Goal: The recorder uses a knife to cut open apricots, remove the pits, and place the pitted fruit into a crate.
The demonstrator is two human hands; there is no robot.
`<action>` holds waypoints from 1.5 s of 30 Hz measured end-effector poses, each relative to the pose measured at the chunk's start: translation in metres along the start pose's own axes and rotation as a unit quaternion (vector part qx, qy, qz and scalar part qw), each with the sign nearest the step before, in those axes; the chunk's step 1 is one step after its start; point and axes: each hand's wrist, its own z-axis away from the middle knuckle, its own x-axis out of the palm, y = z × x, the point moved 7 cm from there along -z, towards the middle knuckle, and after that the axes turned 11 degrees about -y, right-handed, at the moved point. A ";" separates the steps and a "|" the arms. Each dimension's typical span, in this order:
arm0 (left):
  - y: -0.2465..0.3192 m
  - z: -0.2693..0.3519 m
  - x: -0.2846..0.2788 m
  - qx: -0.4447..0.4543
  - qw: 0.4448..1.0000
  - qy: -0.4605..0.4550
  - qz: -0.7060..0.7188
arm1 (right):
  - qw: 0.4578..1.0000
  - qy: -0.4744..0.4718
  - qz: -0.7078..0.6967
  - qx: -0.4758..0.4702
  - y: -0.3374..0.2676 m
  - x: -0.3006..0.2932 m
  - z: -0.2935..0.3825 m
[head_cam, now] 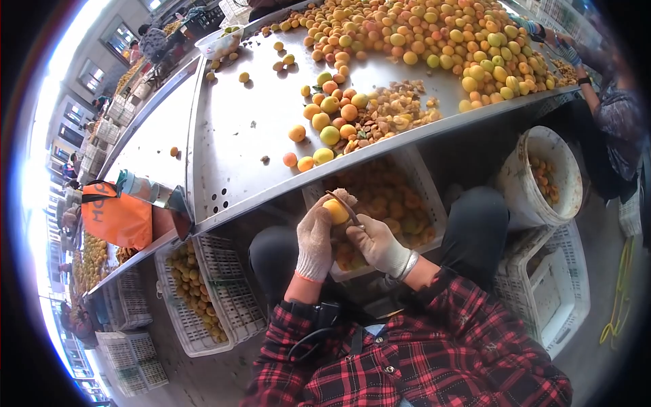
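Note:
My left hand (315, 236), in a stained knitted work glove, grips a yellow apricot (336, 211) in front of my chest. Gloved as well, my right hand (379, 244) is closed on a small curved knife (347, 204), whose blade lies against the fruit. Below both hands, between my knees, a white plastic crate (436, 224) holds many apricots that look cut. On the metal table (254, 173) just beyond, whole apricots (329, 105) lie beside a heap of apricot stones and scraps (394, 114).
A large apricot pile (432, 35) covers the table's far side. To my right are a white bucket (513, 173) and stacked crates (574, 269); a co-worker's gloved hand (567, 51) is beyond. A crate of apricots (196, 290) and an orange bag (119, 219) are at left.

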 end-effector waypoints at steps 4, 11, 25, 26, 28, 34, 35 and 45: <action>0.001 0.002 -0.001 -0.019 1.000 -0.007 0.006 | 1.000 -0.011 -0.002 -0.018 0.012 -0.001 -0.001; -0.012 0.004 -0.002 -0.056 0.992 0.000 -0.110 | 0.998 -0.008 0.048 0.029 0.010 -0.002 0.000; -0.013 0.002 0.003 -0.090 0.992 0.009 -0.085 | 0.958 0.046 0.274 0.066 0.002 -0.013 -0.003; -0.012 0.001 0.005 -0.090 0.992 0.008 -0.085 | 0.965 0.039 0.252 0.061 0.003 -0.013 -0.004; -0.007 0.001 0.007 -0.088 0.982 0.016 -0.165 | 0.971 0.032 0.229 0.055 0.007 -0.013 -0.004; 0.006 0.000 0.017 -0.002 0.999 0.037 -0.033 | 0.973 0.026 0.222 0.055 0.005 -0.014 -0.001; 0.001 0.002 0.010 -0.002 0.999 0.036 -0.033 | 0.977 0.036 0.209 0.030 0.002 -0.013 0.000; -0.010 0.001 0.008 -0.085 0.989 0.025 -0.117 | 0.952 0.029 0.292 0.084 0.023 -0.011 -0.001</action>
